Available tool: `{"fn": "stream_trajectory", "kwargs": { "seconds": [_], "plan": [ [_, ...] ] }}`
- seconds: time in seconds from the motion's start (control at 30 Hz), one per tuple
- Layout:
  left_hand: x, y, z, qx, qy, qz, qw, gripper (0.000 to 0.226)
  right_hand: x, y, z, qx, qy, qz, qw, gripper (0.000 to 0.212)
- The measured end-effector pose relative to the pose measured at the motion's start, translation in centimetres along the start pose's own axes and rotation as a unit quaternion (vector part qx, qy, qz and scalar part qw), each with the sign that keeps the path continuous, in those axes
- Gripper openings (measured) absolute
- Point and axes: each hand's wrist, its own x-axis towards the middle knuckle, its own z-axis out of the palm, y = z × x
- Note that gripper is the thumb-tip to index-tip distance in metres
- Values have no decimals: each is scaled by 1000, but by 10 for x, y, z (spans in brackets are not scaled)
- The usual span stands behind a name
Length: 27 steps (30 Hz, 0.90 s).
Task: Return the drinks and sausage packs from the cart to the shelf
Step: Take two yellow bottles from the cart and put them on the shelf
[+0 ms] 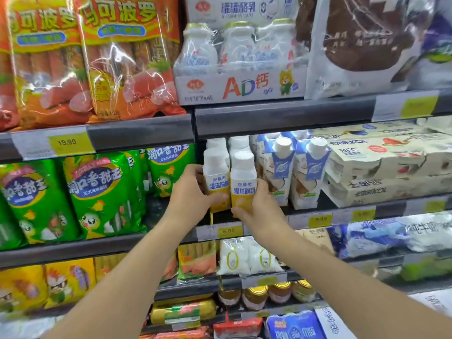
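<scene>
Head view, supermarket chiller. The shelf [342,211] at mid-height carries drinks to the right and green sausage packs [97,192] to the left; orange sausage packs [93,59] stand on the tier above. The cart is out of view.

Two white-and-yellow drink bottles occupy the front of the shelf's left end, with more white-capped bottles ranked just behind them. The left bottle [216,182] is gripped by the left hand [193,194], thumb across its yellow lower front and fingers [195,168] wrapped around its far side. The right bottle [243,184] is held by the right hand [256,206], curled closed around its base and right flank. The two bottles touch side by side; blue-and-white cartons [281,172] stand just beside the right one.

Orientation: each bottle is upright, long axis vertical, cap uppermost, printed label facing outward toward the viewer. Whether the bases already rest on the shelf cannot be told, since the hands cover them.

Step in hand, as judged: seating both bottles in their row. Done well, the bases go down flat, the pair slides straight back against the rank behind, labels kept forward, clear of the neighbouring cartons, and each hand lets go only once its bottle stands unaided.
</scene>
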Motion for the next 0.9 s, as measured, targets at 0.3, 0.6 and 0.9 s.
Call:
{"fn": "stream_trajectory", "kwargs": {
  "seconds": [0.3, 0.6, 0.9],
  "plan": [
    [-4, 4, 3, 34, 3, -12, 999, 57, -6, -1, 4, 34, 5, 17, 999, 60],
    [-1, 1, -3, 36, -23, 5, 999, 46, -22, -14, -4, -20, 53, -45, 997, 91],
    [3, -3, -2, 33, -30, 14, 999, 49, -21, -28, -6, -9, 97, -48, 994, 60]
  ]
}}
